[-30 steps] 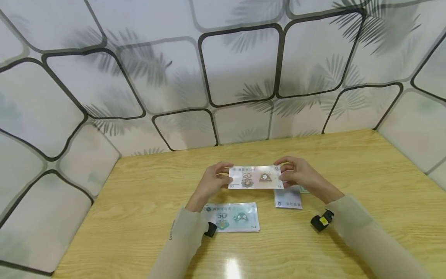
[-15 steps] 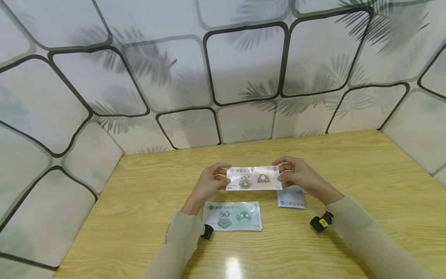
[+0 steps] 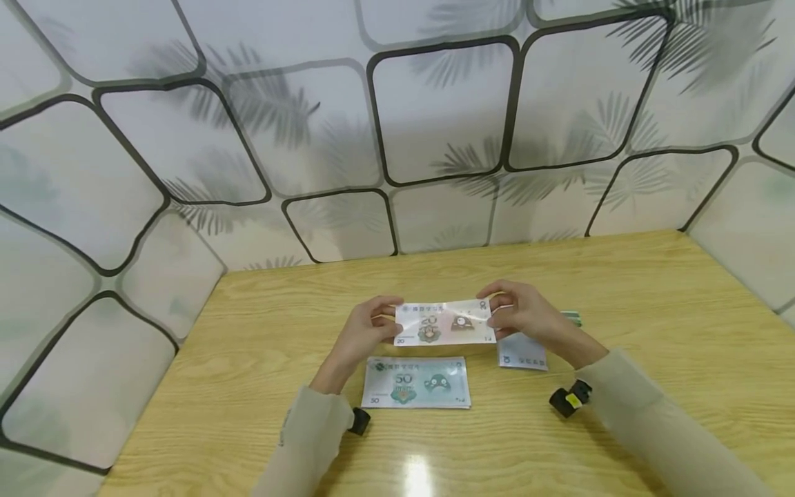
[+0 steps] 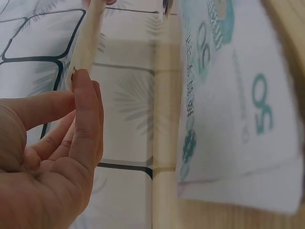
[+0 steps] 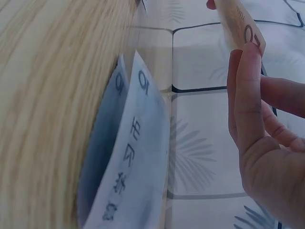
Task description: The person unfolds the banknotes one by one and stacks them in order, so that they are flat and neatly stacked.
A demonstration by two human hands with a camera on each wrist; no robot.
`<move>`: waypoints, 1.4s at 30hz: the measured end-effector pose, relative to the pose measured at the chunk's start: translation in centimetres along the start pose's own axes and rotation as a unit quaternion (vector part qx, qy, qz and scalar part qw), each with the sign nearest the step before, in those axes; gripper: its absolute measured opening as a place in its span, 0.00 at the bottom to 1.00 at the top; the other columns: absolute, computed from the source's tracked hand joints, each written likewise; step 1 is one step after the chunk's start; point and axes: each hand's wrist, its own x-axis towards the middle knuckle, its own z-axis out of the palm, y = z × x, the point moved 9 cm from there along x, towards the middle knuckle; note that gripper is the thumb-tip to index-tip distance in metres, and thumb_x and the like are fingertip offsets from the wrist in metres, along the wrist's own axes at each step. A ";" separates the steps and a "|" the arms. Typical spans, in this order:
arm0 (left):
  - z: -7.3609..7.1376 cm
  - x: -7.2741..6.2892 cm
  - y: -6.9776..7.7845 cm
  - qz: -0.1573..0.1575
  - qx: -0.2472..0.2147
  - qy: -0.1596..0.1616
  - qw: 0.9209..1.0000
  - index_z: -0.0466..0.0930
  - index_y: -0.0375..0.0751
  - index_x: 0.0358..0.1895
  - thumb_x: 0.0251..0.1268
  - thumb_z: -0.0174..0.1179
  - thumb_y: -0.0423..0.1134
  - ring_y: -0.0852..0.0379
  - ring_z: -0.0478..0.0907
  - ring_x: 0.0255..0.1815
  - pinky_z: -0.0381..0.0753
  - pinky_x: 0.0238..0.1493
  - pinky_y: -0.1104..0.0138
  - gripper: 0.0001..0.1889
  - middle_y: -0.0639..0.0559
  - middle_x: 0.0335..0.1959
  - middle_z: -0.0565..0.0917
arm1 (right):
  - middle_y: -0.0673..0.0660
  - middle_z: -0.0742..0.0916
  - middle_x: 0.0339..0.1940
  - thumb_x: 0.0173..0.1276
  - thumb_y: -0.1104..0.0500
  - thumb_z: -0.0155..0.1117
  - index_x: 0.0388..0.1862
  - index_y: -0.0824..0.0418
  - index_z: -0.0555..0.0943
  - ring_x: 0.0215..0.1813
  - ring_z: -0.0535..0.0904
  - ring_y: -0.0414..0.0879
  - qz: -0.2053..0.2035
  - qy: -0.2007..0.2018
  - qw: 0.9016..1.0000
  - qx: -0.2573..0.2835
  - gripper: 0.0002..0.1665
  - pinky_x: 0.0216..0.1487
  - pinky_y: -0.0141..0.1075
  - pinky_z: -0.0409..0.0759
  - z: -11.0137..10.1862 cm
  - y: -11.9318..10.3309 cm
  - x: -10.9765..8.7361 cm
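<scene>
A pinkish-white play banknote marked 20 is stretched flat between both hands above the table. My left hand pinches its left end between thumb and fingers; my right hand pinches the right end the same way. Nearer me lies a stack of green banknotes marked 50, also large in the left wrist view. Bluish-white banknotes marked 10 lie below the right hand, and the right wrist view shows their edges standing apart. A green-edged note peeks out behind the right hand, mostly hidden.
Everything rests on a wood-grain table. A patterned wall covering with dark outlines and leaf prints borders it at the back and sides. Small black wrist cameras sit near both beige cuffs.
Both hands have shifted slightly left and nearer with the 20 note still stretched between them. The left forearm no longer covers the 50 stack, and the green edge at the right now shows.
</scene>
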 end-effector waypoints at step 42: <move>-1.1 -3.7 -1.2 -0.016 0.024 -0.075 0.997 0.72 0.22 0.64 0.64 0.60 0.19 0.55 0.78 0.40 0.86 0.38 0.66 0.24 0.40 0.44 0.77 | 0.60 0.81 0.32 0.66 0.76 0.59 0.58 0.81 0.69 0.27 0.84 0.47 -0.032 -0.119 0.992 -0.004 0.22 0.33 0.44 0.88 4.8 0.0 -0.3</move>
